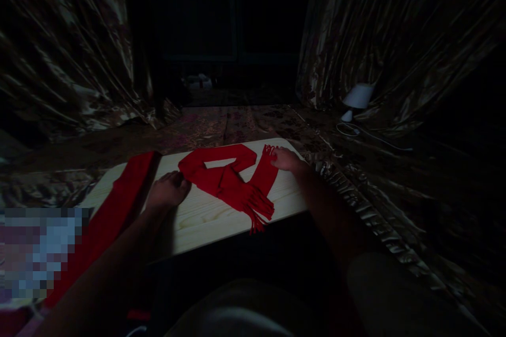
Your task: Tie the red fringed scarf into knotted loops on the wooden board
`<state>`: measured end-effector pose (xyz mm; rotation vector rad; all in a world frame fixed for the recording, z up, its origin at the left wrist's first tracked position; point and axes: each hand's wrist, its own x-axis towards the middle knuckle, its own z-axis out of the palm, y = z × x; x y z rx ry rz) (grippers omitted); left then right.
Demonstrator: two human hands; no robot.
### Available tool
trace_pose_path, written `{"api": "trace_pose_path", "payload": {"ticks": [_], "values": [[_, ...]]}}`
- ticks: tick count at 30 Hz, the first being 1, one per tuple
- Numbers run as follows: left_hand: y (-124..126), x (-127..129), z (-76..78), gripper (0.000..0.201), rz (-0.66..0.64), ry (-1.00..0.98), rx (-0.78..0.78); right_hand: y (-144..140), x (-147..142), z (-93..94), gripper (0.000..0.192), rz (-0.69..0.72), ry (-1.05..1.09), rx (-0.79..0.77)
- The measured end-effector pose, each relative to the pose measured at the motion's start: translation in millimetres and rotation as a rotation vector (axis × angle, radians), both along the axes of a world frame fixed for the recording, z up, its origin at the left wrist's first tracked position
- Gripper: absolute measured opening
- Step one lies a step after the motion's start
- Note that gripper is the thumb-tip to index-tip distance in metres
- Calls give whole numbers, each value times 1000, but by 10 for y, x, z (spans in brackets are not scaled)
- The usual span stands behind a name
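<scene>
A red fringed scarf (227, 179) lies folded over itself on a pale wooden board (205, 216). My left hand (168, 189) rests on the board with its fingers pinching the scarf's left fold. My right hand (286, 159) presses on the scarf's far right fringed end near the board's back corner. The other fringed end hangs toward the board's front edge. The room is very dark.
A second red cloth (118, 205) lies along the board's left side. Shiny patterned fabric (395, 37) hangs on both sides. A small white lamp (358, 99) with a cord sits at the right. A patterned covering spreads behind the board.
</scene>
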<state>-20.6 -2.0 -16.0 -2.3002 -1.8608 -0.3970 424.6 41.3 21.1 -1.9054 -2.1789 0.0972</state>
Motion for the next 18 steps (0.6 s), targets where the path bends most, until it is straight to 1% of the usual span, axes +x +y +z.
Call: {"api": "trace_pose_path", "payload": {"ticks": [4,7,9,12,13,14,15,16,18], "values": [[10,-9,-10,43,-7,10,13,121,62,71,31,42,62,-152],[9,-12,-9,44,-17,11,27,204,135,47,42,46,116,-191],[6,-9,-3,44,-9,3,29,246,196,0,57,24,138,-174],[2,-1,8,44,3,-20,31,300,279,-115,90,-16,186,-123],[1,2,11,45,2,-22,29,322,299,-165,99,-31,213,-94],[1,3,13,45,3,-23,28,349,317,-219,104,-50,246,-50],[1,4,14,45,4,-25,26,381,332,-274,104,-79,286,12],[2,4,13,44,6,-27,25,418,349,-328,97,-129,339,92],[5,2,8,44,7,-35,23,493,393,-423,72,-255,449,263]]}}
